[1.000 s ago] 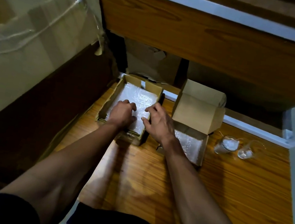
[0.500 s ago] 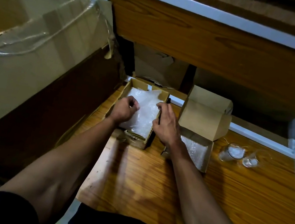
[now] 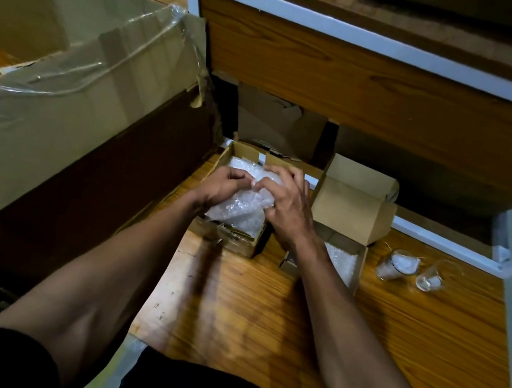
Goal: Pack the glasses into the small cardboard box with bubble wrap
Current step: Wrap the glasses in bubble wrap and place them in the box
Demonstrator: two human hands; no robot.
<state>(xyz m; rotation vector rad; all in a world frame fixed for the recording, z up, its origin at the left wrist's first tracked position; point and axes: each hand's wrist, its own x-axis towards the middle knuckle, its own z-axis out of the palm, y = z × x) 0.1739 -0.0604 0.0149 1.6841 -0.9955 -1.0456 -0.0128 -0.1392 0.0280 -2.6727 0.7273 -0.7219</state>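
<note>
Bubble wrap (image 3: 240, 206) is pinched by left hand (image 3: 223, 184) and right hand (image 3: 285, 204); best lifted gently clear of the tray box (image 3: 238, 153), no tearing.

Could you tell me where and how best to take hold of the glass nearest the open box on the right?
Probably around the glass wall near its wide rim, coming from the open floor in front: it looks tipped, with another glass close on its right.

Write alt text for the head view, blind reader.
Both hands, left hand and right hand, grip a bubble wrap sheet over an open cardboard box on a wooden floor. Right of it: a second open box, then two glasses.
</note>
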